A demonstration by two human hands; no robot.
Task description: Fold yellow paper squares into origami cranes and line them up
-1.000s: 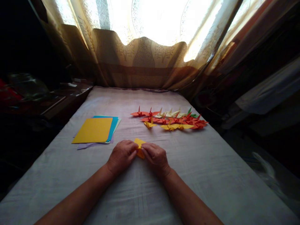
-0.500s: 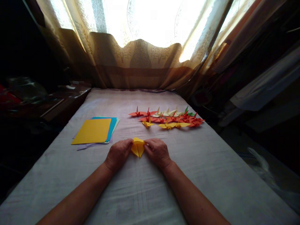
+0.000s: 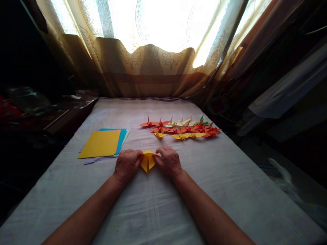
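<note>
I pinched the yellow fold (image 3: 148, 160) between both hands, left hand (image 3: 127, 164) and right hand (image 3: 168, 161), fingers closed on its edges to steady it, the paper cranes (image 3: 182, 129) lying beyond it.

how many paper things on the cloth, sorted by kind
Folded yellow piece pinched between the left hand and right hand: 1
Stack of flat sheets, yellow on top, blue and purple edges showing: 1 stack
Cluster of finished paper cranes: 1 cluster; they overlap too much to count
Total: 3 groups
</note>
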